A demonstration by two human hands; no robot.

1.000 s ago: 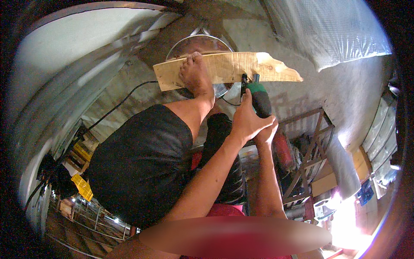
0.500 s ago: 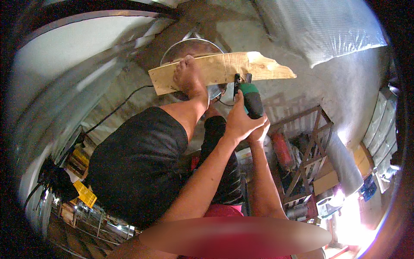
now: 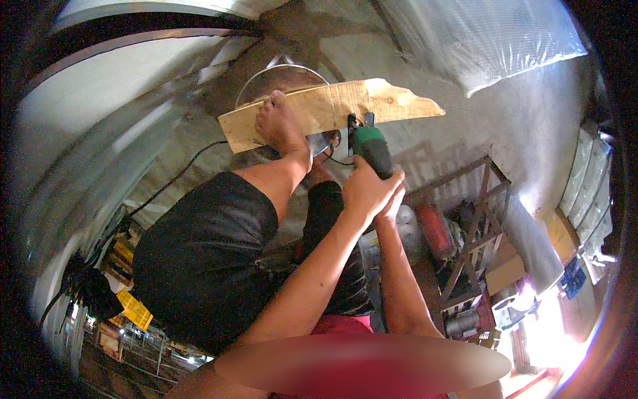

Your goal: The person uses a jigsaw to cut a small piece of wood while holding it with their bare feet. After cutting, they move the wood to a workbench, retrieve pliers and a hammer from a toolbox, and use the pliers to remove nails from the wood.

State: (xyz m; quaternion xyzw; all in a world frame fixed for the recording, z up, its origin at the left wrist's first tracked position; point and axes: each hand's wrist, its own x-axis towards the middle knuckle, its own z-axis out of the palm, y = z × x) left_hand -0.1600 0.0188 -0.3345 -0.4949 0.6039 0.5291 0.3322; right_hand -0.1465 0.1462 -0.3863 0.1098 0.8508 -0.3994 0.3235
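1. Wooden board (image 3: 332, 110): rough, stiff plank with a splintered right end, resting across a round metal basin (image 3: 282, 80) and pinned under a bare foot (image 3: 279, 126); probably light, best gripped along its straight left end.
2. Green power tool (image 3: 371, 149): pressed against the board's edge; looks heavy.
3. Left hand (image 3: 365, 189) and right hand (image 3: 393, 199): together, both clamped around the tool's handle.

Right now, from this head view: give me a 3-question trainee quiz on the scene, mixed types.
1. True or false: the left hand rests on the wooden board while only the right hand holds the power tool.
2. What pins the board down? A) a metal clamp B) a bare foot C) a brick
3. Fill in: the power tool's body is ____ in colour.

Key: 1 false, both hands grip the tool; 2 B; 3 green.
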